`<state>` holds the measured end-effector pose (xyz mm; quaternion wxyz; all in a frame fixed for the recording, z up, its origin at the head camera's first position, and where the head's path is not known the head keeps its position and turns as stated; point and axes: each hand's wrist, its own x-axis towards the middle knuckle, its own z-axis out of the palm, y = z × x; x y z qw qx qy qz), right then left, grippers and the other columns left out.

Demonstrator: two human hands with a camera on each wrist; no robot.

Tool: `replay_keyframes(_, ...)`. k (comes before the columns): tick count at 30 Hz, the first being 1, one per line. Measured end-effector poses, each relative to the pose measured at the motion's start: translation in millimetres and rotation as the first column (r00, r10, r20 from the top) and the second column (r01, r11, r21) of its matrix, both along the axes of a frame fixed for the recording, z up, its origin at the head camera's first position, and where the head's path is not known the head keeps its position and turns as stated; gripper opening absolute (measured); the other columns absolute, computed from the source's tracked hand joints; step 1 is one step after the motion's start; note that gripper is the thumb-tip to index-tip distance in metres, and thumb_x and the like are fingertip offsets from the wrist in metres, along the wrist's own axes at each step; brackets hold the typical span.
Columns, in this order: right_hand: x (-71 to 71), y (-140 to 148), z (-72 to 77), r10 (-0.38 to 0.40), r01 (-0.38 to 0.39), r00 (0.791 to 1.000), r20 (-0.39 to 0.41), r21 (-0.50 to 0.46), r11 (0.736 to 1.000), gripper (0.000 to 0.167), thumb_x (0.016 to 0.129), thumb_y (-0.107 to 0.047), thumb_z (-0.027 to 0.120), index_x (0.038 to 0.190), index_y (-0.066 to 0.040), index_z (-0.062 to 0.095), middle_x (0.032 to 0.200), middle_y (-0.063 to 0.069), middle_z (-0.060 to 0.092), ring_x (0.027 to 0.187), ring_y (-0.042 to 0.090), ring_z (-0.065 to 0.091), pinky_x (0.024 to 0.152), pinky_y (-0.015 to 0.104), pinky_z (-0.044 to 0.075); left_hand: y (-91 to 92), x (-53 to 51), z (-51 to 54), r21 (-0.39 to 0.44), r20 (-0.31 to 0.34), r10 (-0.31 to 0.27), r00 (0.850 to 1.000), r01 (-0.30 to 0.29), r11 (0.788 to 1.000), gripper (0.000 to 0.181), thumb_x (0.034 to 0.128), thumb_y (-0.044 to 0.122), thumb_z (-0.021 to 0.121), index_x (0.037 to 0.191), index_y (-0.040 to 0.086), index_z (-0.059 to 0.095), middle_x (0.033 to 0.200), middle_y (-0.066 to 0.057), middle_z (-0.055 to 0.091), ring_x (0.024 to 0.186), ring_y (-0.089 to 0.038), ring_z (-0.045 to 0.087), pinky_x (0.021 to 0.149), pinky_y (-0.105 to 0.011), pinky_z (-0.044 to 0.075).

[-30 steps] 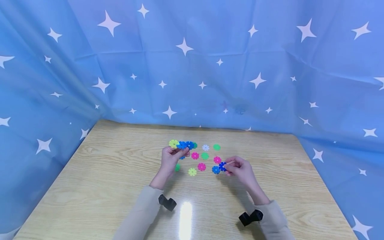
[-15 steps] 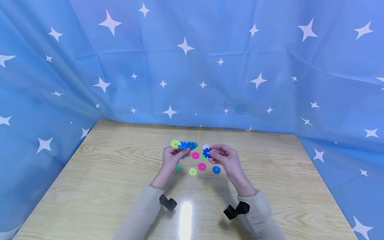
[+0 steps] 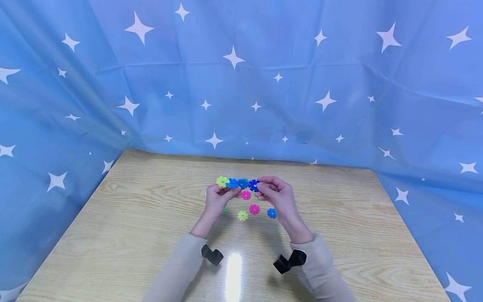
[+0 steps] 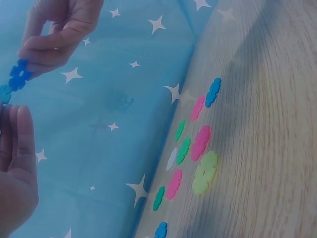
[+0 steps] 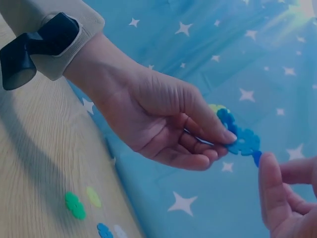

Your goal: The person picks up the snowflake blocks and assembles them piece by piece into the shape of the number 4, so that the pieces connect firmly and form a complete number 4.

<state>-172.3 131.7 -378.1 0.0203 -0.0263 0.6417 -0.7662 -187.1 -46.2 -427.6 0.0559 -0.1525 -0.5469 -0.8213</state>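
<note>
In the head view my left hand (image 3: pixel 218 202) pinches a joined row of notched plastic discs: a yellow disc (image 3: pixel 222 181) at the left end, then a mid-blue disc (image 3: pixel 232 183) and another blue disc (image 3: pixel 243 183). My right hand (image 3: pixel 278 197) pinches a dark blue disc (image 3: pixel 253 186) at the row's right end. Its edge meets the row's last disc in both wrist views; whether the slots interlock I cannot tell. The right wrist view shows the left thumb on the blue discs (image 5: pixel 243 143), while the right fingers (image 5: pixel 271 188) mostly cover the dark blue disc.
Several loose discs lie flat on the wooden table (image 3: pixel 132 218) below the hands, among them a pink disc (image 3: pixel 254 209), a yellow-green disc (image 3: pixel 242 215) and a blue disc (image 3: pixel 271 213). Behind the table hangs a blue star-patterned curtain (image 3: pixel 264 126).
My right hand has carried the dark blue disc left and away from me, from above the loose blue disc to the row's end. The left hand has stayed nearly still.
</note>
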Motion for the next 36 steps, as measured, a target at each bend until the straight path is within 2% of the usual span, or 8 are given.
replay_keyframes(9, -0.3, -5, 1.5, 0.032, -0.032, 0.999, 0.002, 0.003, 0.999, 0.024, 0.089, 0.000, 0.061, 0.107, 0.015, 0.057, 0.074, 0.001, 0.067, 0.064, 0.011, 0.065, 0.065, 0.022, 0.058, -0.8, 0.4, 0.2, -0.011, 0.009, 0.018, 1.000, -0.018, 1.000, 0.030, 0.0841, -0.010, 0.062, 0.082, 0.018, 0.069, 0.076, 0.004, 0.070, 0.068, -0.009, 0.067, 0.069, -0.027, 0.059)
replay_keyframes(15, -0.9, -7, 3.2, 0.017, -0.018, 1.000, 0.016, 0.024, 1.000, 0.025, 0.089, 0.001, 0.061, 0.109, 0.016, 0.057, 0.073, 0.000, 0.067, 0.062, 0.009, 0.065, 0.064, 0.021, 0.058, 0.1, 1.3, 0.6, -0.021, 0.020, 0.042, 0.999, -0.041, 0.999, 0.008, 0.0831, -0.010, 0.063, 0.089, -0.006, 0.067, 0.076, 0.004, 0.070, 0.067, -0.010, 0.067, 0.072, -0.028, 0.059)
replay_keyframes(18, -1.4, -8, 3.8, 0.007, -0.007, 1.000, 0.022, 0.038, 0.999, 0.026, 0.088, 0.002, 0.061, 0.109, 0.017, 0.057, 0.073, 0.000, 0.067, 0.061, 0.009, 0.065, 0.064, 0.021, 0.058, 0.6, 1.3, -0.1, -0.014, 0.022, 0.047, 0.999, -0.047, 0.999, 0.010, 0.0828, -0.011, 0.063, 0.092, -0.015, 0.063, 0.075, 0.004, 0.070, 0.066, -0.010, 0.067, 0.073, -0.029, 0.059)
replay_keyframes(24, -0.9, -11, 5.4, -0.008, 0.007, 0.999, 0.036, 0.038, 0.999, 0.025, 0.088, 0.003, 0.061, 0.107, 0.018, 0.058, 0.072, 0.001, 0.067, 0.059, 0.009, 0.064, 0.062, 0.021, 0.058, 0.8, 1.1, -1.8, -0.030, 0.000, 0.066, 0.998, -0.066, 0.997, 0.016, 0.0824, -0.012, 0.062, 0.093, -0.022, 0.058, 0.074, 0.006, 0.070, 0.065, -0.009, 0.067, 0.074, -0.028, 0.058)
replay_keyframes(27, -0.5, -12, 6.3, -0.004, 0.002, 0.999, 0.043, 0.046, 0.999, 0.025, 0.087, 0.005, 0.061, 0.107, 0.019, 0.057, 0.072, 0.001, 0.067, 0.057, 0.008, 0.063, 0.061, 0.020, 0.057, 0.0, 0.9, -2.4, -0.036, -0.022, 0.073, 0.997, -0.074, 0.997, 0.007, 0.0818, -0.012, 0.063, 0.088, -0.012, 0.066, 0.075, 0.007, 0.070, 0.066, -0.009, 0.066, 0.073, -0.027, 0.058)
replay_keyframes(31, -1.8, -14, 5.8, 0.034, -0.037, 0.996, 0.080, 0.033, 0.999, 0.027, 0.087, 0.007, 0.059, 0.111, 0.019, 0.055, 0.070, 0.001, 0.066, 0.057, 0.009, 0.063, 0.059, 0.020, 0.057, -3.6, 0.8, -3.1, -0.028, -0.043, 0.075, 0.996, -0.077, 0.997, 0.031, 0.0816, -0.012, 0.064, 0.082, 0.018, 0.071, 0.076, 0.006, 0.070, 0.066, -0.009, 0.066, 0.071, -0.026, 0.058)
replay_keyframes(33, -2.6, -15, 5.0, 0.064, -0.066, 0.992, 0.106, 0.017, 0.998, 0.029, 0.088, 0.006, 0.059, 0.113, 0.018, 0.054, 0.070, 0.001, 0.066, 0.057, 0.009, 0.063, 0.059, 0.019, 0.057, -5.8, 0.9, -2.3, -0.033, -0.051, 0.079, 0.996, -0.080, 0.996, 0.036, 0.0817, -0.011, 0.064, 0.080, 0.024, 0.071, 0.076, 0.007, 0.070, 0.066, -0.009, 0.066, 0.070, -0.025, 0.058)
replay_keyframes(36, -3.4, -14, 4.3, 0.099, -0.097, 0.983, 0.155, -0.021, 0.995, 0.025, 0.088, 0.004, 0.060, 0.111, 0.013, 0.057, 0.068, 0.001, 0.066, 0.056, 0.009, 0.063, 0.057, 0.019, 0.056, -8.6, 0.6, -1.1, -0.038, -0.062, 0.077, 0.995, -0.080, 0.996, 0.034, 0.0822, -0.010, 0.064, 0.081, 0.023, 0.071, 0.076, 0.006, 0.070, 0.067, -0.010, 0.067, 0.070, -0.026, 0.059)
